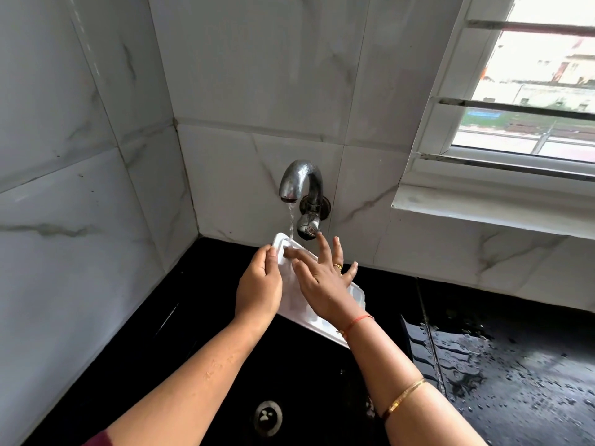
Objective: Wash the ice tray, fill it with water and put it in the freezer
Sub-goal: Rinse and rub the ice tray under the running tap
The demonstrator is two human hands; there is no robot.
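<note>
While the ice tray (355,296) is held tilted over the sink (206,300), its long axis runs from far-L end, under the tap (301,181) stream, to near-R. L hand (259,284) grips the far end's edge; R hand (317,278) lies flat on top w/ fingers spread, so prob. rubs along that axis next.

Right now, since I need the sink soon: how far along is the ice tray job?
Early. Done: the tap runs. In hand: the left hand grips the ice tray under the water while the right hand, fingers spread, presses on it, over the sink. Left: finishing the wash, filling it, the freezer, which is out of view.
</note>
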